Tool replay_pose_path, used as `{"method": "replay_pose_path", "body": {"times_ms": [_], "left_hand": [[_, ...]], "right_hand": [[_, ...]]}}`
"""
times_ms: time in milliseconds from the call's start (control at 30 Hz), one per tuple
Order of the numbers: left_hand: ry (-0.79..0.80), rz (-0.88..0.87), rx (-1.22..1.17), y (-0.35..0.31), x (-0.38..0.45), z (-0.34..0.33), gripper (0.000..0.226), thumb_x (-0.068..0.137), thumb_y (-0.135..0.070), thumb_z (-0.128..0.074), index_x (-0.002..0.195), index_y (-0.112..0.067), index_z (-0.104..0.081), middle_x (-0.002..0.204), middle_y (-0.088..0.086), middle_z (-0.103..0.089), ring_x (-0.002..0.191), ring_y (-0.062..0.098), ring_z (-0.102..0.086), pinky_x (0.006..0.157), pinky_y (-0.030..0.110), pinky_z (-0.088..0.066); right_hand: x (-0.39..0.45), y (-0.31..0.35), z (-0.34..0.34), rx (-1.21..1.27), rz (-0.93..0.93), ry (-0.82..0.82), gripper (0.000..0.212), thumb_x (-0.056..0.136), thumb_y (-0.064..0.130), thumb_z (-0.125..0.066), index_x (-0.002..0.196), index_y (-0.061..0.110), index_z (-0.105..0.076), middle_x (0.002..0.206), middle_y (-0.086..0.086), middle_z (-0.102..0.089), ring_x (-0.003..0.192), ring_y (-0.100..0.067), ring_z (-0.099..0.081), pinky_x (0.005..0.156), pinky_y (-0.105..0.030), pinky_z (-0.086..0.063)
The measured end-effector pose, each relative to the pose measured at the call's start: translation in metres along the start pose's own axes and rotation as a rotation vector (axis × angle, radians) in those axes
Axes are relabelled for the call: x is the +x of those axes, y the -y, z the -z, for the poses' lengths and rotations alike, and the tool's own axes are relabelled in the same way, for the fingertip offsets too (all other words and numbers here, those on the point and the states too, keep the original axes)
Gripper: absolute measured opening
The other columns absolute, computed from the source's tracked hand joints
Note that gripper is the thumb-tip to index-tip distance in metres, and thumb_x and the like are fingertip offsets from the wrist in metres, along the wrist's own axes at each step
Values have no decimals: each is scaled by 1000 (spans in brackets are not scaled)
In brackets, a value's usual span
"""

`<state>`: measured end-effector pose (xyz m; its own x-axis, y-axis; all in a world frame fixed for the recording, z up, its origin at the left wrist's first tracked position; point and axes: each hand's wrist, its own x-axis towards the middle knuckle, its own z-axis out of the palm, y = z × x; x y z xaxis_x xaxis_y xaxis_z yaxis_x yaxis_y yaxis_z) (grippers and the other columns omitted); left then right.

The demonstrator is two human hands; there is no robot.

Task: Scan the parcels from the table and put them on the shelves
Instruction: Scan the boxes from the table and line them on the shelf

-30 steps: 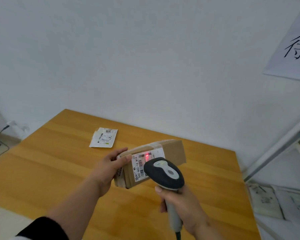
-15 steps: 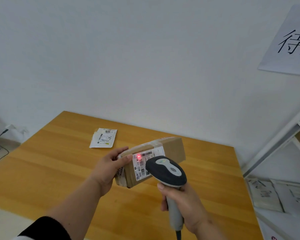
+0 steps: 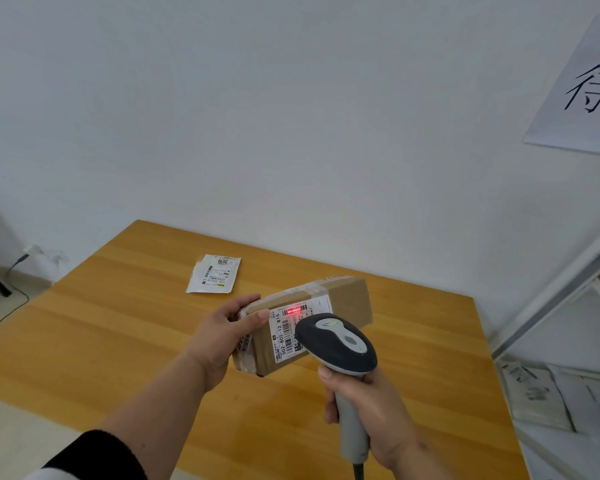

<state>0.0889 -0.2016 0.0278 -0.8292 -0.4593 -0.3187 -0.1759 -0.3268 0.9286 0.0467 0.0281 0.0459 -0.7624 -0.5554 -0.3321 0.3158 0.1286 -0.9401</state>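
Observation:
My left hand (image 3: 224, 332) grips the near end of a long brown cardboard parcel (image 3: 347, 299), held tilted above the wooden table (image 3: 101, 341). The parcel's white label faces me, and a red scan line glows on its barcode. My right hand (image 3: 371, 410) holds a grey and black barcode scanner (image 3: 336, 344) by its handle, its head pointing at the label from just in front of it. A flat white parcel (image 3: 214, 274) with a printed label lies on the table further back to the left.
White metal shelves (image 3: 568, 289) stand at the right edge, with several flat white parcels (image 3: 548, 393) lying on a low shelf. A paper sign (image 3: 586, 88) hangs on the white wall. A cable and socket (image 3: 25, 254) are at the far left by the floor.
The red scan line has shifted a little along the label's barcode. Both hands, the parcel and the scanner stay almost where they were; the view has drifted slightly.

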Motion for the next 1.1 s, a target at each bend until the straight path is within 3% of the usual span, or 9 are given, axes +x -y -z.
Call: {"method": "replay_pose_path", "body": {"times_ms": [133, 333, 533, 633, 733, 833, 1100], "left_hand": [[1, 5, -5, 2, -1, -1, 41, 81, -17, -76, 121, -23, -67, 115, 8, -71, 102, 22, -67, 81, 33, -53], [-3, 1, 7, 4, -2, -2, 49, 75, -23, -78, 122, -24, -66, 113, 6, -72, 102, 22, -68, 78, 31, -53], [-120, 3, 45, 10, -2, -6, 37, 86, -32, -73, 122, -28, -66, 116, 1, -69, 104, 16, -62, 72, 27, -46], [-169, 45, -9, 13, -5, -12, 34, 90, -35, -68, 123, -27, -65, 113, 1, -69, 101, 17, -62, 68, 28, -43], [-187, 90, -57, 20, -7, -15, 36, 91, -36, -68, 125, -25, -62, 112, 4, -69, 101, 20, -63, 73, 34, -49], [-173, 126, -82, 27, -7, -15, 46, 88, -31, -73, 130, -20, -59, 115, 12, -68, 106, 26, -64, 77, 40, -56], [-160, 173, -188, 37, -19, -24, 35, 89, -15, -70, 123, -11, -62, 117, 15, -67, 110, 30, -63, 89, 45, -56]], "right_hand": [[-2, 3, 0, -16, -7, 12, 27, 65, 32, -78, 84, 15, -69, 63, -11, -58, 57, -28, -56, 63, -37, -47], [-6, 4, 0, -13, 3, 18, 7, 67, 33, -77, 72, 30, -73, 63, -11, -58, 58, -27, -56, 63, -38, -47], [-7, 2, 5, 13, -15, 0, 27, 66, 29, -77, 86, 13, -69, 66, -14, -56, 56, -27, -55, 58, -36, -46], [-9, 2, 8, 15, -26, -3, 26, 67, 29, -77, 85, 13, -68, 65, -13, -56, 56, -28, -55, 57, -35, -46], [-11, 0, 12, 7, -40, -8, 26, 72, 27, -79, 89, 11, -67, 66, -12, -56, 56, -28, -56, 59, -36, -47], [-13, 0, 16, 7, -51, -16, 13, 86, 15, -76, 91, 8, -66, 67, -14, -55, 56, -28, -56, 59, -36, -47], [-20, -7, 29, 38, -83, -63, 11, 87, 14, -73, 88, 6, -65, 66, -13, -55, 55, -28, -56, 57, -35, -46]]}}
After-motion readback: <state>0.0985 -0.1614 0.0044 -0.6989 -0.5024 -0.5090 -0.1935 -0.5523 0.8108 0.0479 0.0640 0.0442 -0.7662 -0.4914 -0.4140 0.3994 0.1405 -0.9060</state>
